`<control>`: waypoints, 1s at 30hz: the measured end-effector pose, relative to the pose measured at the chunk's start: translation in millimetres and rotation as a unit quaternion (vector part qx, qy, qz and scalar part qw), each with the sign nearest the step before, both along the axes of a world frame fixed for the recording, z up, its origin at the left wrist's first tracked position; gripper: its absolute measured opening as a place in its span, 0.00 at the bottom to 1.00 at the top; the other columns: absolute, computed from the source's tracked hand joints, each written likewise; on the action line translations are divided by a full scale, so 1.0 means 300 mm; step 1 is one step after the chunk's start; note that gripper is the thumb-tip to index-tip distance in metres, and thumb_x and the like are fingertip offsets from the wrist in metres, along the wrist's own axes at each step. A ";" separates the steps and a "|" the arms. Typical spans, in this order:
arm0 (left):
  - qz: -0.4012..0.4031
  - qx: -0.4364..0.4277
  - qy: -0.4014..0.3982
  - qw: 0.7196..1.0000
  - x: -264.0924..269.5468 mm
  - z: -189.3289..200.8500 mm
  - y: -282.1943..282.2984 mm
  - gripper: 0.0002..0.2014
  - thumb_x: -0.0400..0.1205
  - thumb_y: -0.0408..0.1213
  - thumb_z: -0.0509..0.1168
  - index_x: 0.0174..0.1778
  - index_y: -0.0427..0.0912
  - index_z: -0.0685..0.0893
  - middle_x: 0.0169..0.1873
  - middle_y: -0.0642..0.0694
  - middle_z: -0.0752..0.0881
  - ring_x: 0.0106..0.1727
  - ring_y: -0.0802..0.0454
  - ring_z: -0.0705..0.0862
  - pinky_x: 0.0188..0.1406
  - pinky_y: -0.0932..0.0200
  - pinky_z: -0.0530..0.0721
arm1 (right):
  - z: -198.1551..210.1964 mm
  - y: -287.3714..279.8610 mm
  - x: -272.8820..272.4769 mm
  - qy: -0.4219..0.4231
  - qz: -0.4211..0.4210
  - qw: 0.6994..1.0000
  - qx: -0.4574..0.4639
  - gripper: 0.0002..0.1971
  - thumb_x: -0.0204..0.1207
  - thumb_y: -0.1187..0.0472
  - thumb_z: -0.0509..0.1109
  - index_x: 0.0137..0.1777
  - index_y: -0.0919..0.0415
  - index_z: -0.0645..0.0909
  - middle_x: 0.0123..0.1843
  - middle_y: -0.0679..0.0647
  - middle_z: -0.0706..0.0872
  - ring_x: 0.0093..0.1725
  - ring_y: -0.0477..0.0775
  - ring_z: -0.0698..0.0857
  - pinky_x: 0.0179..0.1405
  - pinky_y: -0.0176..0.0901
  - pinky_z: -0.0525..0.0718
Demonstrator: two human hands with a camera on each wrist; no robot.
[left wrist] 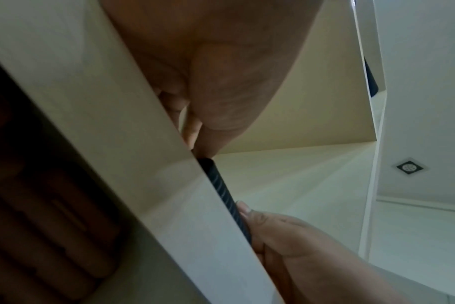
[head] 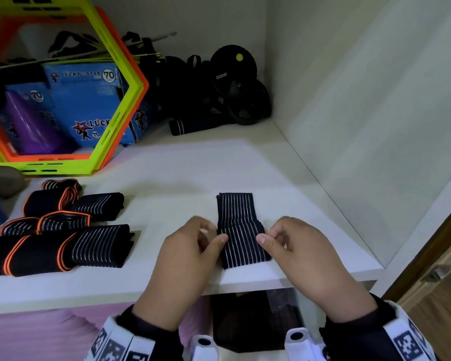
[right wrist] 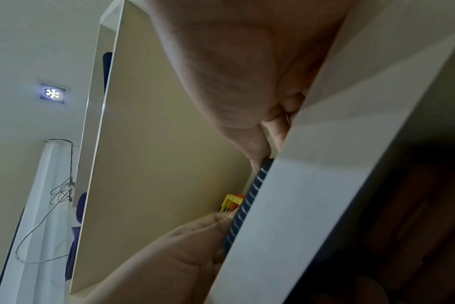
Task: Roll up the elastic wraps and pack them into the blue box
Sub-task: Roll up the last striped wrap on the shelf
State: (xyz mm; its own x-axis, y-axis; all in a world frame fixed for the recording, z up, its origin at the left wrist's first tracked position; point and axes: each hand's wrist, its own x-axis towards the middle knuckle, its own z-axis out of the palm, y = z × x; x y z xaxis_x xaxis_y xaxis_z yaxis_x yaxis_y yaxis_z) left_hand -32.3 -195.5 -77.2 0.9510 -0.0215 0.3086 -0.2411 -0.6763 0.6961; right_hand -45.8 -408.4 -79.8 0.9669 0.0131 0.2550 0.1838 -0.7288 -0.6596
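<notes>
Both hands roll a striped wrap at the shelf's near edge.

The left hand [head: 190, 246] and right hand [head: 292, 246] each pinch a side of the black elastic wrap [head: 241, 241], thumbs on top of the roll, its loose tail lying flat toward the far side. To roll well, both sides should turn evenly with steady tension so the edges stay flush. The blue box [head: 86, 100] stands far left behind the hexagon frames [head: 120, 105]; more wraps [head: 63, 230] lie on the left.
</notes>
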 end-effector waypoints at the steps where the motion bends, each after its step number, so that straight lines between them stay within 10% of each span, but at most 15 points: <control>1: -0.008 0.005 -0.017 1.000 -0.001 0.001 0.000 0.05 0.79 0.47 0.74 0.46 0.58 0.85 0.28 0.55 0.83 0.35 0.60 0.82 0.32 0.70 0.74 | 0.005 0.000 -0.002 0.002 0.006 1.000 0.002 0.07 0.80 0.41 0.68 0.50 0.42 0.79 0.39 0.45 0.84 0.36 0.42 0.81 0.41 0.40 0.80; 7: -0.056 0.073 -0.038 0.995 0.010 -0.037 0.031 0.21 0.81 0.29 0.68 0.62 0.58 0.89 0.42 0.59 0.85 0.43 0.62 0.84 0.46 0.69 0.80 | 0.005 -0.018 0.017 0.001 0.052 0.997 -0.053 0.19 0.83 0.42 0.64 0.73 0.39 0.79 0.47 0.41 0.81 0.44 0.39 0.81 0.51 0.38 0.80; 13: -0.130 0.085 0.053 0.986 0.013 -0.021 0.088 0.30 0.72 0.52 0.73 0.74 0.65 0.80 0.46 0.63 0.78 0.50 0.63 0.80 0.58 0.61 0.81 | 0.010 -0.077 0.039 0.078 0.132 0.986 -0.056 0.34 0.70 0.36 0.75 0.78 0.34 0.72 0.51 0.39 0.80 0.43 0.33 0.80 0.45 0.32 0.75; 18: -0.096 0.074 0.033 0.992 0.022 -0.015 0.055 0.08 0.80 0.59 0.61 0.43 0.65 0.84 0.39 0.58 0.81 0.43 0.60 0.81 0.43 0.57 0.77 | 0.009 -0.053 0.049 0.048 0.090 0.993 -0.052 0.03 0.80 0.45 0.70 0.46 0.37 0.79 0.41 0.44 0.84 0.40 0.39 0.79 0.42 0.39 0.77; 30: 0.046 0.059 0.078 0.994 0.041 -0.009 -0.034 0.30 0.87 0.58 0.57 0.22 0.44 0.65 0.19 0.51 0.68 0.29 0.45 0.71 0.37 0.52 0.69 | 0.017 -0.009 0.026 0.040 0.036 0.997 -0.048 0.26 0.88 0.44 0.58 0.29 0.54 0.64 0.25 0.49 0.68 0.28 0.48 0.68 0.31 0.46 0.67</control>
